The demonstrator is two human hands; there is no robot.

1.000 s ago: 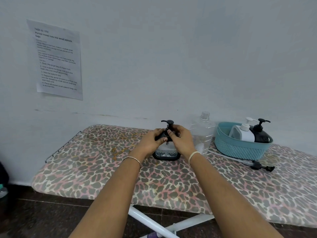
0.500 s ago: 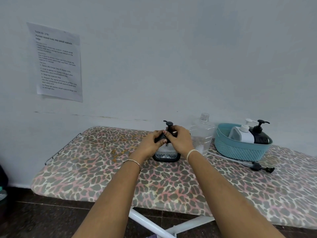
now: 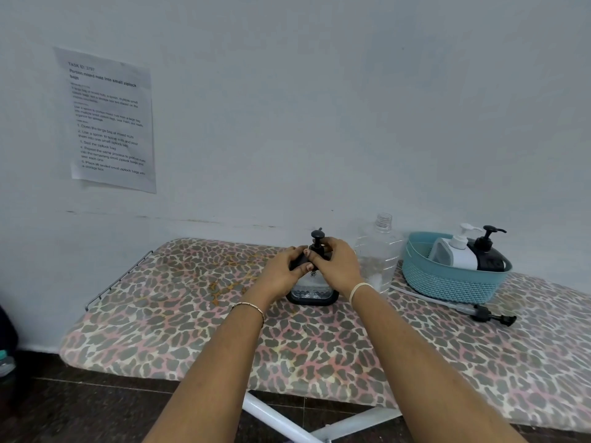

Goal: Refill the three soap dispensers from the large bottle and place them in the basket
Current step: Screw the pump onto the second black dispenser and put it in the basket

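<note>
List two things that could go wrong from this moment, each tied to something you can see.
1. Both hands, left hand and right hand, work the pump on the clear dispenser; a crooked cap may leak in the basket.
2. The big bottle stands uncapped close beside the right wrist; a nudge could tip and spill it.

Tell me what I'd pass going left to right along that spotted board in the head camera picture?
Wire rack at the board's left end → left hand → clear soap dispenser gripped by both hands → right hand → large clear bottle, cap off → teal basket holding a white dispenser, then a black dispenser.
</note>
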